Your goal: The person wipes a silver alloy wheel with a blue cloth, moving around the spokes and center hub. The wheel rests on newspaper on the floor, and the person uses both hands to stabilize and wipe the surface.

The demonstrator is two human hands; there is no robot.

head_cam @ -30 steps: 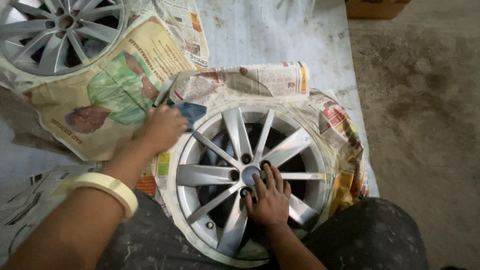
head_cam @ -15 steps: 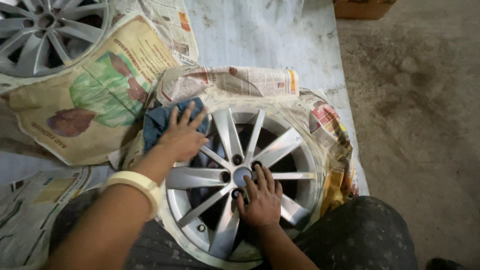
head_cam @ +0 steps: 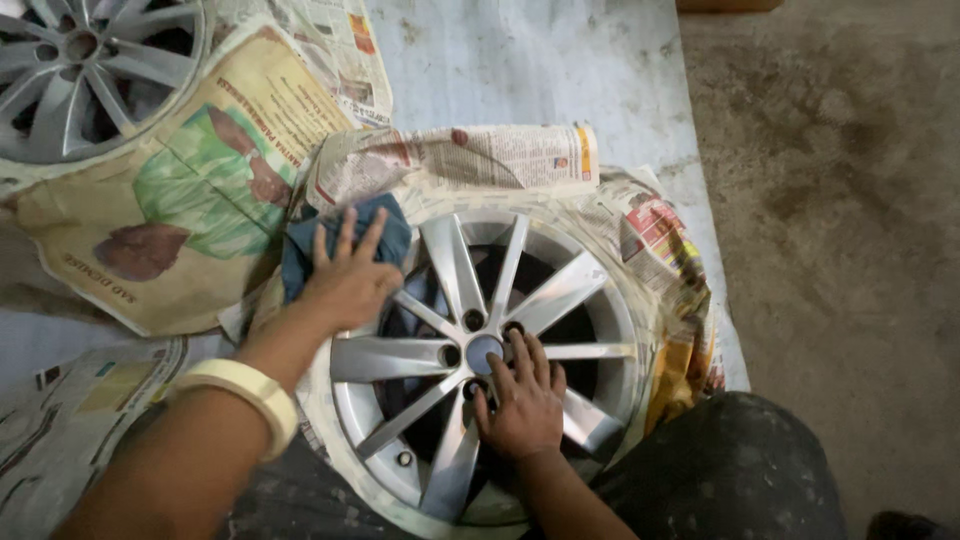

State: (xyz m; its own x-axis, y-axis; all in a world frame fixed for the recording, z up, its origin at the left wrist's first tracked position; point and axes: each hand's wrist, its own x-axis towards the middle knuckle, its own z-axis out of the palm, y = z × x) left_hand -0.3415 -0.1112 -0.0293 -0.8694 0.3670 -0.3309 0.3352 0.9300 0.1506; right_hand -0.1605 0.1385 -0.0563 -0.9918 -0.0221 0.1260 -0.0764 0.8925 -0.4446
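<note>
The left hand (head_cam: 350, 280) presses spread fingers flat on a blue cloth (head_cam: 340, 240) at the upper-left rim of the wheel (head_cam: 480, 360), while the right hand (head_cam: 520, 400) rests open beside its hub.

Crumpled newspaper (head_cam: 455, 160) crowds the wheel (head_cam: 480, 360); bare floor (head_cam: 840, 220) lies open rightward.

- Pale sheet (head_cam: 520, 70) covers the floor (head_cam: 840, 220), which shows bare at three o'clock.
- Newspapers (head_cam: 200, 200) on it, ten o'clock.
- Silver wheel (head_cam: 480, 350) on paper, centre.
</note>
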